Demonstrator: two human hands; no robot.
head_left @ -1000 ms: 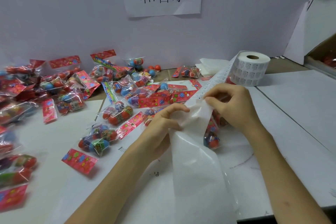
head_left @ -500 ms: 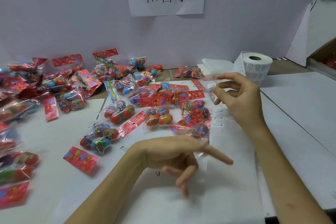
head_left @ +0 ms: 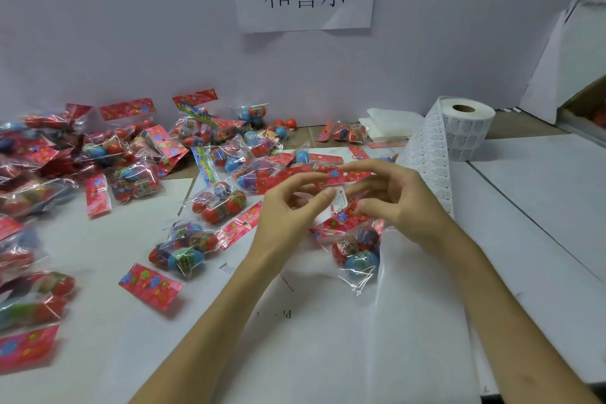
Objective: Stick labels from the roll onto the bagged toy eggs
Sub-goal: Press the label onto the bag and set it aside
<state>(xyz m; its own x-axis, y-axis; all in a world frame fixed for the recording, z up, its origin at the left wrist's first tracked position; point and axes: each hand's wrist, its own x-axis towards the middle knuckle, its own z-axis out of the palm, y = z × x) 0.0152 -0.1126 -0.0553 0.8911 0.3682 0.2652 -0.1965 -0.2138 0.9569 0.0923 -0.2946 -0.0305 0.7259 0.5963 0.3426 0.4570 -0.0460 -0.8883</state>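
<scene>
Head view

1. Right hand point(head_left: 403, 203): raised over the table point(head_left: 541, 190), fingers half extended toward the left. It appears to pinch a small white label point(head_left: 339, 201) at its fingertips, though the contact is partly hidden.
2. Left hand point(head_left: 288, 210): fingers loosely curled and gripping nothing; the thumb tip touches the label's near edge.
3. Change: a second ago both hands worked at the label strip point(head_left: 429, 154). Half a second ago the right hand had lifted clear with the label while the left hung low with its fingers spread. The left hand has now risen to meet the right, so the label sits between the two.
4. Target: a bag of toy eggs point(head_left: 357, 256) lies on the table directly beneath the hands, its red header card point(head_left: 344, 221) nearest the label. No hand holds it, and the label is still apart from it.
5. Supply: the label roll point(head_left: 467, 128) stands upright at the far right, and its strip trails down past the right wrist.
6. Meaning: peeling looks finished. The label is likely being steadied or re-gripped before it is pressed onto this bag.
7. Other bagged eggs point(head_left: 183, 249) lie scattered to the left.
</scene>
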